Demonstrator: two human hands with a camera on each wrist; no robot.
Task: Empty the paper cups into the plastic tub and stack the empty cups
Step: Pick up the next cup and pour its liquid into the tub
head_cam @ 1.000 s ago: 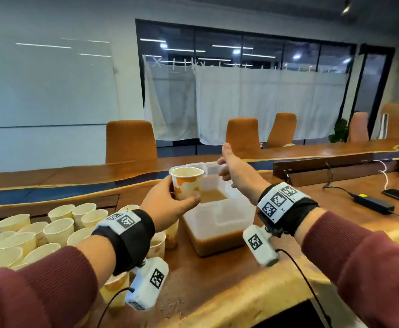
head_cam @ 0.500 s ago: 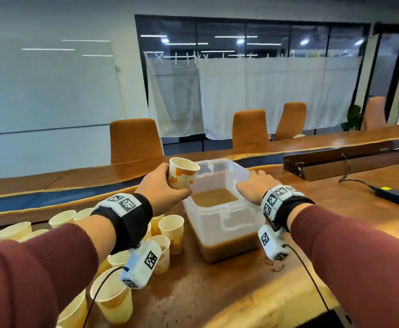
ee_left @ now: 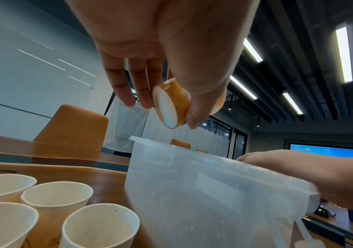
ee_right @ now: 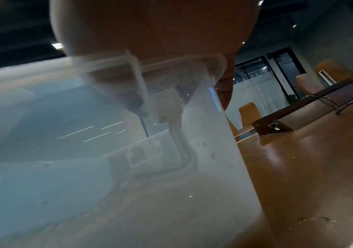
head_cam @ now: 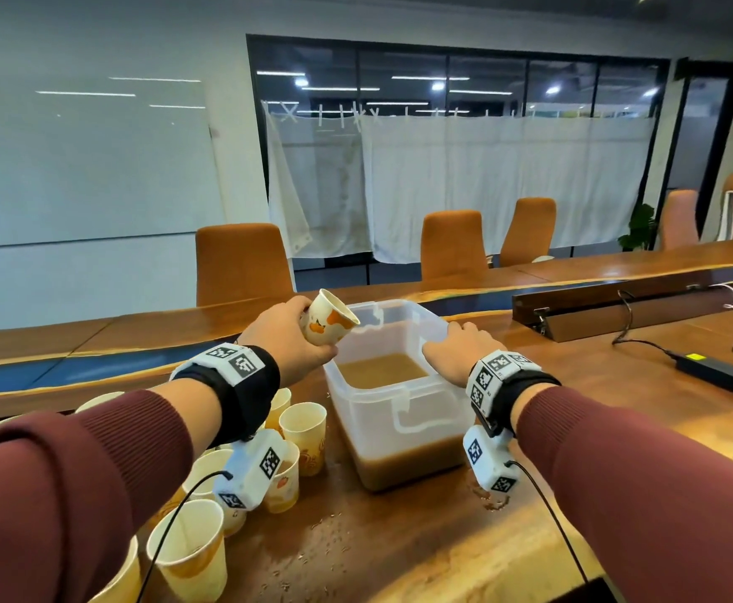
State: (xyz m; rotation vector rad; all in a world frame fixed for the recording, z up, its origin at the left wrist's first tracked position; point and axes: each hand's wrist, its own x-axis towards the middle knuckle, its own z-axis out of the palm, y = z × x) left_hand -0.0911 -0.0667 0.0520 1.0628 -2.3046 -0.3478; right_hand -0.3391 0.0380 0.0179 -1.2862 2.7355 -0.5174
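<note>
Above tub (head_cam: 404,411), left hand (head_cam: 288,341) tilting cup (head_cam: 329,322).

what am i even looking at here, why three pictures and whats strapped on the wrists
No machine here: a person works with bare hands and wears three cameras. The wide picture comes from a camera on the head; the white boxes under the wrists are the other two, each looking along its hand.

The left hand grips a paper cup, tilted with its mouth toward a clear plastic tub that holds brown liquid. The left wrist picture shows that cup's bottom from below. The right hand rests on the tub's right rim, fingers curled over it; its wrist picture is mostly blurred tub wall.

On the wooden table, more cups stand left of the tub, and a black power brick lies far right.
</note>
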